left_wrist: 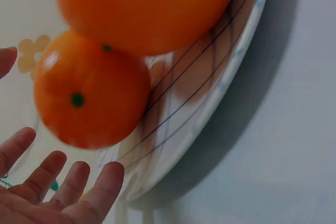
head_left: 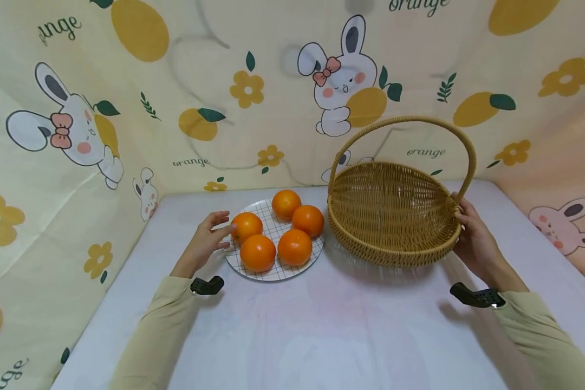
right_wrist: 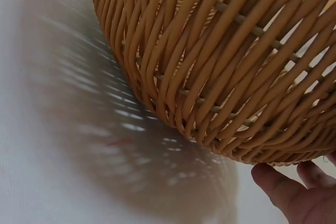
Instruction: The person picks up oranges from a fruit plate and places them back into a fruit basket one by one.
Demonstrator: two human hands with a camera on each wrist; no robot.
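Observation:
Several oranges lie on a round white plate with a thin dark grid. My left hand is at the plate's left edge, its fingers spread beside the leftmost orange. In the left wrist view the fingers appear apart from the closest orange. To the right of the plate, a brown wicker basket with a tall arched handle is tipped so its inside faces me. My right hand grips the basket's right rim near the handle's foot; some of its fingers are hidden behind the weave.
Both stand on a white table. Behind and at the sides hangs a cream cloth printed with rabbits, flowers and oranges. Each wrist carries a black strap. The basket throws a shadow on the tabletop.

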